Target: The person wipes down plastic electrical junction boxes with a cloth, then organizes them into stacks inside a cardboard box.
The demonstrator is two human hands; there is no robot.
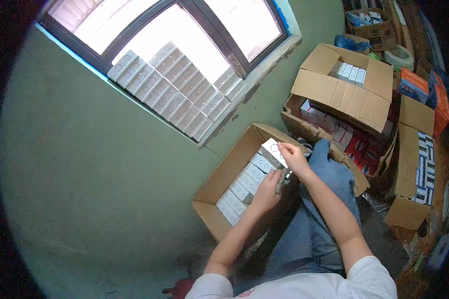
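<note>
A small white box (271,147) with round markings is pinched in my right hand (295,160), held over the far right part of an open cardboard carton (208,199). Just below it, my left hand (267,192) is closed, its fingers curled around something greyish that I cannot make out. Inside the carton lie rows of similar white boxes (238,189), partly covered by my left hand and forearm. A small dark gap shows between boxes close to my left wrist.
White boxes (172,87) are stacked in rows on the window sill. To the right stand an open carton (329,97) of white boxes, one below with red and white boxes (356,149), and a carton of blue-white packs (424,169). My jeans-covered leg (329,184) is beside the near carton.
</note>
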